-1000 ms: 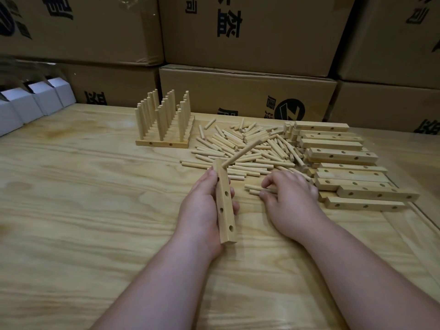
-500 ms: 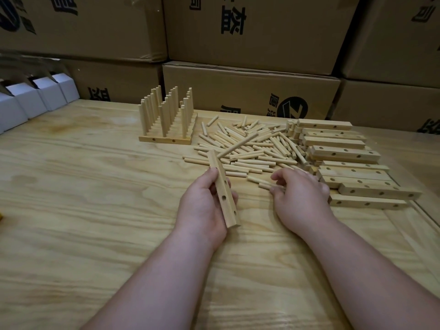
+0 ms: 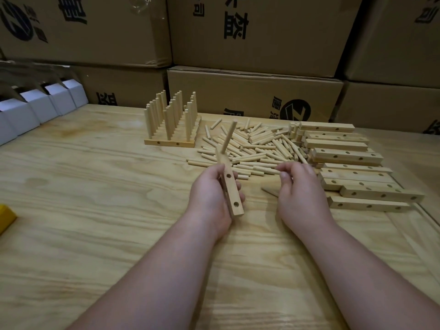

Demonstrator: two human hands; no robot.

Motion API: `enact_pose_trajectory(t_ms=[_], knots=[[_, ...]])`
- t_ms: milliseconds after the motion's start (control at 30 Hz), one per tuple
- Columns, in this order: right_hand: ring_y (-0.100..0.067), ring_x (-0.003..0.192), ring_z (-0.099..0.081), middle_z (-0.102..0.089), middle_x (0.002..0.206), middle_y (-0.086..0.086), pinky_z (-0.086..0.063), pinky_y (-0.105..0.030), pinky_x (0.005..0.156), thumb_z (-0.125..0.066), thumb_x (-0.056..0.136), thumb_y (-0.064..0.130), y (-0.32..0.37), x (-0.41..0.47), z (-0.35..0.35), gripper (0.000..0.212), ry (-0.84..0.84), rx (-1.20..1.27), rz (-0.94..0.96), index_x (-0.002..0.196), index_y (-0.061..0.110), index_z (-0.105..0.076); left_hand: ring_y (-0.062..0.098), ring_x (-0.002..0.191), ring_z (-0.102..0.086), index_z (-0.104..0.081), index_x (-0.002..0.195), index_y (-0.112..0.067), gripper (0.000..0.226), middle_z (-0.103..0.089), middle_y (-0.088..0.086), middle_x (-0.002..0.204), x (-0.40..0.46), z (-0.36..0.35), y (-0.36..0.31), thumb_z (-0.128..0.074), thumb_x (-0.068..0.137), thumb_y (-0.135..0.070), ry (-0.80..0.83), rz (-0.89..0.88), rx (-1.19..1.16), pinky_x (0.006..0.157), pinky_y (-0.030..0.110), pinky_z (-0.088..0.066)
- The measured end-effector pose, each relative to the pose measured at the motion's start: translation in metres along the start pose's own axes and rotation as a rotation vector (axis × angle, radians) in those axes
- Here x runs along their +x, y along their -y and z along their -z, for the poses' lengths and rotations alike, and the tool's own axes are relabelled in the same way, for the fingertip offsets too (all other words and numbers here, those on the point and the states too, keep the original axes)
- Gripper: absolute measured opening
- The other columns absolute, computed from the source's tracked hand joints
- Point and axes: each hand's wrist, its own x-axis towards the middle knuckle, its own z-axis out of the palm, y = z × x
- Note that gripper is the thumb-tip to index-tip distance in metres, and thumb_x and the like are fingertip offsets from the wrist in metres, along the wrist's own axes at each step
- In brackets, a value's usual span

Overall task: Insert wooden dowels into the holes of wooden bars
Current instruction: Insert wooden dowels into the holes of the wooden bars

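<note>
My left hand [image 3: 212, 194] grips a wooden bar [image 3: 230, 186] held lengthwise above the table. One dowel [image 3: 228, 137] stands in the bar's far hole; two nearer holes show open. My right hand [image 3: 297, 189] pinches a loose dowel [image 3: 266, 169] at the near edge of the dowel pile [image 3: 257, 148]. Another dowel [image 3: 270, 191] lies on the table just left of that hand. Bare bars [image 3: 352, 172] are stacked to the right.
Finished bars with upright dowels [image 3: 171, 125] stand behind my left hand. White boxes [image 3: 40, 106] line the far left, a yellow object [image 3: 6, 216] sits at the left edge, and cardboard cartons [image 3: 257, 44] wall the back of the wooden table [image 3: 95, 210].
My left hand lifted and tilted the bar, so its inserted dowel now points up. My right hand has picked a dowel from the pile's edge and raised slightly.
</note>
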Motion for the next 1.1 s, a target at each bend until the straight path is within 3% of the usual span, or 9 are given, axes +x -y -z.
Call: enact_pose_trajectory(t_ms=[67, 167, 267, 367, 467, 667, 833, 1000, 1100], knots=[[-0.004, 0.094, -0.057, -0.059, 0.098, 0.020, -0.044, -0.027, 0.079, -0.053, 0.100, 0.024, 0.003, 0.000, 0.000, 0.014, -0.006, 0.099, 0.008, 0.102, 0.037, -0.056, 0.017, 0.056, -0.047, -0.066, 0.085, -0.007, 0.033, -0.053, 0.004, 0.064, 0.009, -0.003, -0.005, -0.041, 0.102, -0.022, 0.014, -0.002, 0.005, 0.050, 0.029, -0.039], [0.002, 0.084, -0.060, -0.063, 0.091, 0.021, -0.044, -0.015, 0.068, -0.064, 0.096, 0.026, 0.007, -0.003, 0.001, 0.017, -0.026, 0.233, 0.033, 0.098, 0.041, -0.056, 0.017, 0.060, -0.046, -0.063, 0.092, -0.005, 0.029, -0.052, 0.005, 0.070, 0.019, -0.001, -0.008, -0.040, 0.104, -0.018, 0.047, 0.003, -0.016, 0.054, 0.029, -0.038], [-0.008, 0.072, -0.059, -0.065, 0.082, 0.010, -0.047, -0.016, 0.059, -0.070, 0.092, 0.027, 0.008, -0.004, 0.000, 0.017, -0.003, 0.306, 0.029, 0.099, 0.040, -0.062, 0.017, 0.059, -0.049, -0.063, 0.097, -0.005, 0.022, -0.052, 0.005, 0.072, 0.025, 0.001, -0.005, -0.047, 0.103, -0.019, 0.090, 0.003, 0.083, 0.054, 0.029, -0.041], [-0.015, 0.071, -0.063, -0.069, 0.081, 0.000, -0.055, -0.028, 0.064, -0.073, 0.089, 0.029, 0.008, -0.004, 0.001, 0.014, -0.015, 0.459, -0.014, 0.097, 0.039, -0.069, 0.013, 0.058, -0.058, -0.070, 0.112, -0.008, 0.021, -0.062, 0.001, 0.072, 0.026, 0.002, -0.003, -0.053, 0.102, -0.017, 0.127, -0.031, 0.086, 0.054, 0.029, -0.047], [-0.021, 0.078, -0.068, -0.072, 0.088, 0.004, -0.058, -0.034, 0.070, -0.075, 0.087, 0.028, 0.010, -0.004, 0.000, 0.012, 0.013, 0.568, -0.048, 0.095, 0.036, -0.072, 0.012, 0.060, -0.057, -0.072, 0.109, -0.012, 0.020, -0.062, -0.001, 0.072, 0.028, 0.003, 0.001, -0.057, 0.100, -0.020, 0.163, -0.060, 0.132, 0.055, 0.029, -0.045], [-0.015, 0.077, -0.069, -0.072, 0.087, 0.015, -0.057, -0.019, 0.068, -0.075, 0.088, 0.017, 0.013, -0.005, -0.001, 0.015, 0.090, 0.610, -0.069, 0.091, 0.031, -0.071, 0.012, 0.063, -0.049, -0.072, 0.118, -0.008, 0.034, -0.055, 0.001, 0.076, 0.031, 0.003, -0.001, -0.052, 0.103, -0.032, 0.151, -0.002, 0.069, 0.050, 0.024, -0.039], [-0.016, 0.078, -0.064, -0.070, 0.089, 0.014, -0.051, -0.012, 0.061, -0.074, 0.087, 0.010, 0.016, -0.007, 0.002, 0.018, 0.121, 0.630, -0.053, 0.090, 0.027, -0.071, 0.014, 0.065, -0.048, -0.075, 0.115, -0.010, 0.034, -0.051, 0.004, 0.075, 0.033, 0.005, -0.001, -0.052, 0.102, -0.032, 0.161, -0.006, 0.065, 0.051, 0.026, -0.041], [-0.026, 0.076, -0.062, -0.070, 0.085, -0.002, -0.054, -0.033, 0.064, -0.075, 0.087, 0.019, 0.016, -0.007, 0.003, 0.013, 0.087, 0.637, -0.020, 0.085, 0.032, -0.074, 0.015, 0.057, -0.045, -0.079, 0.109, -0.010, 0.040, -0.050, 0.006, 0.069, 0.033, 0.006, 0.003, -0.043, 0.097, -0.021, 0.172, -0.066, 0.091, 0.052, 0.029, -0.041], [-0.027, 0.072, -0.062, -0.071, 0.081, -0.003, -0.053, -0.034, 0.061, -0.075, 0.087, 0.025, 0.016, -0.007, 0.004, 0.016, 0.045, 0.635, 0.004, 0.080, 0.040, -0.075, 0.015, 0.056, -0.046, -0.077, 0.113, -0.011, 0.037, -0.051, 0.004, 0.067, 0.033, 0.007, 0.006, -0.046, 0.098, -0.022, 0.161, -0.101, 0.149, 0.054, 0.030, -0.043]])
